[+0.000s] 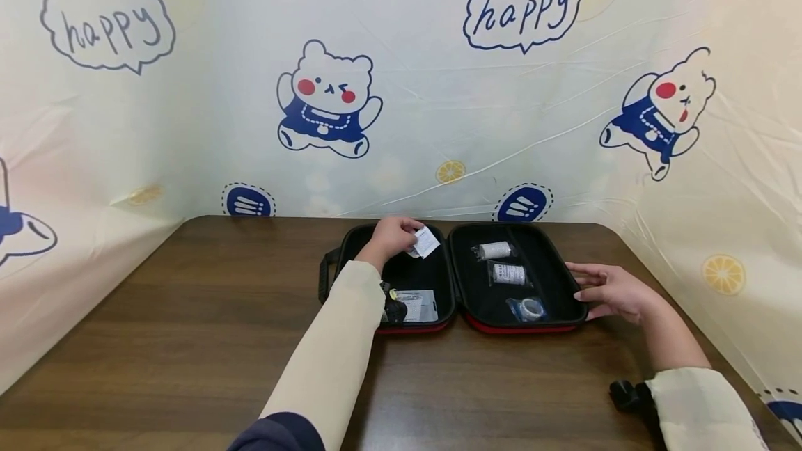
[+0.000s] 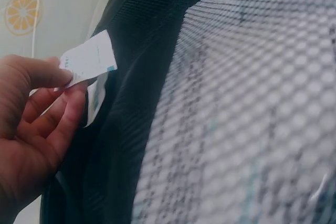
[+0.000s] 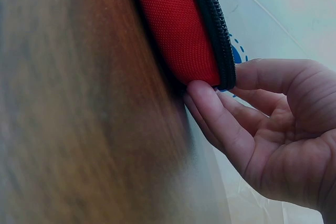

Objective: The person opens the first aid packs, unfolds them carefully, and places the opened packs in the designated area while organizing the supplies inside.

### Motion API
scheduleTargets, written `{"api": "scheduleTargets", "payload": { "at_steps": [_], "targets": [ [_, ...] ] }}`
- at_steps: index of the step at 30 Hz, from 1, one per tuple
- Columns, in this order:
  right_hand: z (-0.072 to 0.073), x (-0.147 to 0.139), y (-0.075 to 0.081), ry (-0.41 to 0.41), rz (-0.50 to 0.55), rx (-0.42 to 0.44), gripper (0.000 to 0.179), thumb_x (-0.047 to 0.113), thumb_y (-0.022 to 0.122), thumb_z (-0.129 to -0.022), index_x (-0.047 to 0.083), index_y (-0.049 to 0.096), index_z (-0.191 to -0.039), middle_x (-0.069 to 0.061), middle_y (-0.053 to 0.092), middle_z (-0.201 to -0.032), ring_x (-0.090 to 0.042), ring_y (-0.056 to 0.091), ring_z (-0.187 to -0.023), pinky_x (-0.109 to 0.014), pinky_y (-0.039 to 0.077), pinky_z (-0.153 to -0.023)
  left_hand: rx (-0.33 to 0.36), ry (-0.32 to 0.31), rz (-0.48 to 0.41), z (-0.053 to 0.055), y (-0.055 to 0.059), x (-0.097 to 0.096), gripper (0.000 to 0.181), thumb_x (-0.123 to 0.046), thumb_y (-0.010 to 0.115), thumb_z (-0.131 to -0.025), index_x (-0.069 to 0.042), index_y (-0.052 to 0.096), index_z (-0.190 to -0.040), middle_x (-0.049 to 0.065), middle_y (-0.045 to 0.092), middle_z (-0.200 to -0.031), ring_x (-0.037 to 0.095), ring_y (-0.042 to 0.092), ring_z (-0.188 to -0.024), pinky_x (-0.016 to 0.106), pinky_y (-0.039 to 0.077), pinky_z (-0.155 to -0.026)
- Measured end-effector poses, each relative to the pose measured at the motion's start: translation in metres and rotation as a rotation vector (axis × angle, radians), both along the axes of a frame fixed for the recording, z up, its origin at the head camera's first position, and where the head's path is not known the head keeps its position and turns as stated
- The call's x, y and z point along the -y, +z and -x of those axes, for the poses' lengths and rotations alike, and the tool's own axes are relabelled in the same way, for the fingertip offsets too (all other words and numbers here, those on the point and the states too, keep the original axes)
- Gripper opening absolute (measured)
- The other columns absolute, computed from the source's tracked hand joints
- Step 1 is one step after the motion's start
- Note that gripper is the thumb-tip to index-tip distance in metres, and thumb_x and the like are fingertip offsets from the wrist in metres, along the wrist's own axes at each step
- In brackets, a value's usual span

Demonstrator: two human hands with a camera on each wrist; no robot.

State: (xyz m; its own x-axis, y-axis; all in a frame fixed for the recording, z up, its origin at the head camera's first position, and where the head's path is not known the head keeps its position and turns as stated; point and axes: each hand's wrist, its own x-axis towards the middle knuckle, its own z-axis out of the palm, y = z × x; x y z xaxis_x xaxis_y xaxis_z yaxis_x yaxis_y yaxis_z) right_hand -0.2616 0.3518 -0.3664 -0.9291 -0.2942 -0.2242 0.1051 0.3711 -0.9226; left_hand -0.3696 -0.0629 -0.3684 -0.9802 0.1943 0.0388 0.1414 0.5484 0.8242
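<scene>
A zippered first-aid case (image 1: 551, 242), red outside and black inside, lies spread open on the table. Over its left half, my left hand (image 1: 393, 236) pinches a small white printed packet (image 2: 90, 59) between thumb and fingers. Another whitish piece (image 2: 96, 100) shows just below that packet, by the fingertips. My right hand (image 1: 617, 292) is at the right end of the case, its digits holding the red side (image 3: 181, 30) and the zipper edge (image 3: 223, 45). In the left wrist view, dark mesh (image 2: 236, 103) covers white printed matter.
The right half holds two wrapped white rolls, the upper roll (image 1: 493, 250) and the lower roll (image 1: 507, 274), plus a bagged round item (image 1: 529, 309). White printed packs (image 1: 420, 305) lie in the left half. A patterned sheet (image 1: 413, 117) rises behind the brown table (image 1: 188, 339).
</scene>
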Motion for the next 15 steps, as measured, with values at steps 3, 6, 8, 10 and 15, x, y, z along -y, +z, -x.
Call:
{"api": "scheduleTargets", "payload": {
  "at_steps": [3,6,8,10,15],
  "targets": [
    [0.000,0.001,0.000,-0.002,0.003,0.006,0.073,0.000,0.066,-0.089,-0.007,0.025,-0.149,-0.033,0.050,-0.134,-0.026,0.067,-0.092,-0.046,0.059,-0.073,0.047,-0.011,-0.086,-0.004,0.006,0.003,0.039,0.007,0.061,-0.085,-0.004,0.068,-0.122,0.012,0.061,-0.098,0.019,0.059,-0.079,0.028,0.058,-0.069],
    [-0.001,0.001,-0.001,-0.001,0.006,0.013,0.073,0.000,0.065,-0.089,-0.006,0.024,-0.150,-0.033,0.048,-0.135,-0.026,0.067,-0.093,-0.047,0.058,-0.074,0.088,-0.044,-0.141,-0.006,0.012,0.009,0.046,0.009,0.061,-0.085,-0.003,0.063,-0.129,0.014,0.059,-0.096,0.020,0.061,-0.076,0.030,0.059,-0.069],
    [-0.001,0.001,-0.001,-0.001,0.006,0.017,0.073,0.000,0.065,-0.090,-0.006,0.024,-0.150,-0.034,0.047,-0.136,-0.026,0.067,-0.093,-0.047,0.058,-0.074,0.117,-0.073,-0.157,-0.007,0.017,0.012,0.050,0.010,0.061,-0.085,-0.004,0.060,-0.133,0.015,0.057,-0.097,0.021,0.062,-0.076,0.030,0.059,-0.069],
    [-0.001,0.001,-0.001,-0.001,0.007,0.019,0.073,0.000,0.065,-0.090,-0.006,0.023,-0.150,-0.034,0.047,-0.137,-0.026,0.067,-0.093,-0.047,0.058,-0.075,0.138,-0.100,-0.158,-0.008,0.020,0.016,0.051,0.010,0.061,-0.086,-0.004,0.059,-0.134,0.016,0.056,-0.098,0.022,0.063,-0.076,0.031,0.059,-0.070],
    [0.001,0.000,-0.002,-0.003,0.009,0.022,0.073,0.001,0.065,-0.090,-0.006,0.023,-0.150,-0.034,0.047,-0.137,-0.027,0.067,-0.093,-0.048,0.058,-0.076,0.191,-0.114,-0.152,-0.013,0.030,0.022,0.043,0.007,0.062,-0.089,-0.004,0.063,-0.130,0.020,0.056,-0.103,0.026,0.065,-0.079,0.034,0.059,-0.071]
  ]
}}
